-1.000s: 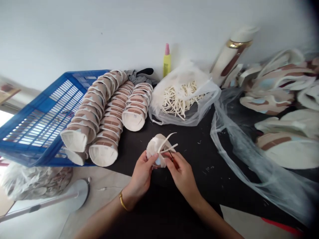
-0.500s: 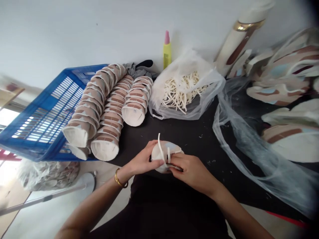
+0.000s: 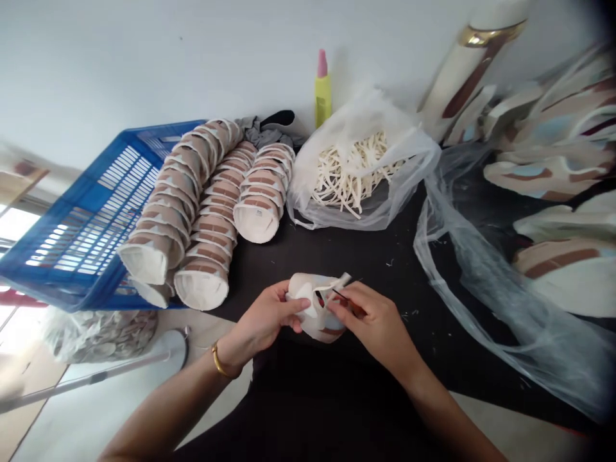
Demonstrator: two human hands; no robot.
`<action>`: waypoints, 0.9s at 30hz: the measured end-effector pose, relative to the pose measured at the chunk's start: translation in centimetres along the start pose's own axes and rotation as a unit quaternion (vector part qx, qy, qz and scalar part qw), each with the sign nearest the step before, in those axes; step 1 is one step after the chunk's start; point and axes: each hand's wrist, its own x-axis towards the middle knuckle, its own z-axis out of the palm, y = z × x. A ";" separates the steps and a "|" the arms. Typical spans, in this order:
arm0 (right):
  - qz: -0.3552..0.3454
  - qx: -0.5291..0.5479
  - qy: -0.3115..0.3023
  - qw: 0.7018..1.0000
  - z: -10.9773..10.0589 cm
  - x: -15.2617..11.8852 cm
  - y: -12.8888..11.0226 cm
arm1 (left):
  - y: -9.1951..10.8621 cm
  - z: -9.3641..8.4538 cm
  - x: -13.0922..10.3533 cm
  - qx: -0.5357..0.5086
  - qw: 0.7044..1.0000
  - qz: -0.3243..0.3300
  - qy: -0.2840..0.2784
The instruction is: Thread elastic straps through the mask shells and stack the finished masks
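Observation:
In front of my body, my left hand [image 3: 283, 311] is closed on a cream and beige shoe upper [image 3: 315, 327], thumb on top and fingers at its edge and below. My right hand [image 3: 368, 314] is closed at the upper's right side. From its fingers a thin dark pointed tool [image 3: 341, 294] sticks out toward the upper; its handle is mostly hidden in the palm. A white strip [image 3: 342, 280] juts from the upper just above the right fingertips. Whether those fingers also grip the strip, I cannot tell.
Stacked shoe uppers [image 3: 202, 289] lie in rows by a blue crate [image 3: 91, 218]. A plastic bag [image 3: 301, 208] of cream strips [image 3: 349, 170] lies beyond my hands, with a yellow bottle [image 3: 323, 99] behind it. More uppers [image 3: 568, 276] and crumpled clear plastic [image 3: 481, 282] occupy the right.
The upper has turned in my left hand, and the long strip that stood up over it no longer shows there. My right hand has shifted slightly right and up, exposing the dark tool.

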 end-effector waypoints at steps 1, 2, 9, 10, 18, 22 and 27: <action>-0.011 -0.021 0.014 1.000 -0.5 0.0 0.1 | -0.2 0.0 0.0 -0.019 1.000 -0.007 0.013; -0.020 -0.043 0.035 0.998 -1.1 0.0 0.1 | -0.4 0.0 0.0 -0.034 0.999 -0.011 0.025; -0.096 -0.097 0.054 0.989 -2.4 -0.8 -2.7 | -0.6 0.7 -0.3 -0.090 0.995 0.015 0.031; -0.100 -0.095 0.031 0.990 -2.0 -0.7 -3.1 | -0.5 0.9 -0.3 -0.091 0.995 0.022 0.025; -0.037 -0.187 0.011 0.982 1.2 2.8 -3.8 | -0.6 2.5 -0.8 -0.045 0.995 0.089 -0.003; -0.059 -0.163 0.020 0.985 1.2 3.5 -4.2 | -1.0 3.0 -0.8 -0.011 0.993 0.115 0.025; -0.098 -0.054 0.007 0.994 -1.3 2.6 -5.1 | -0.8 2.2 -0.4 -0.068 0.994 0.082 0.025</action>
